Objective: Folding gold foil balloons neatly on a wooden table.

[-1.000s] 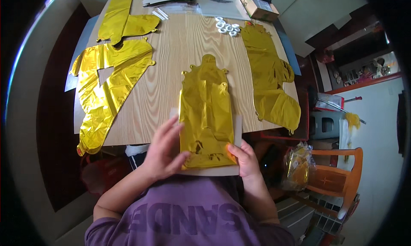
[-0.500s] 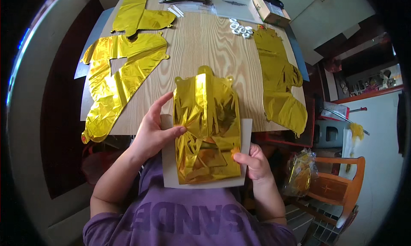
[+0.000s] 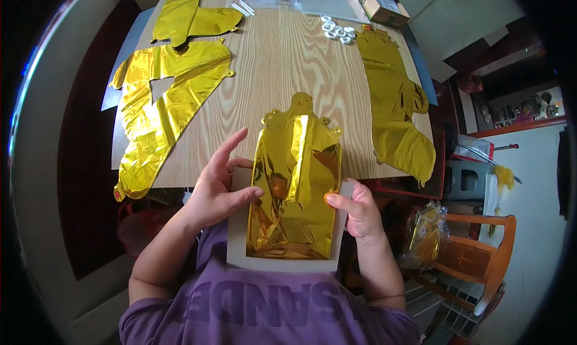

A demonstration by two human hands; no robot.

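A flat gold foil balloon [image 3: 296,183] on a grey card [image 3: 239,237] was held up over the near table [image 3: 282,68] edge, raised closer than half a second before. It was pinched by the left hand [image 3: 219,189] and the right hand [image 3: 359,208], thumbs on top.

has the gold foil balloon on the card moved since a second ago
Yes. The gold foil balloon and its grey card came off the wooden table toward the person's chest.
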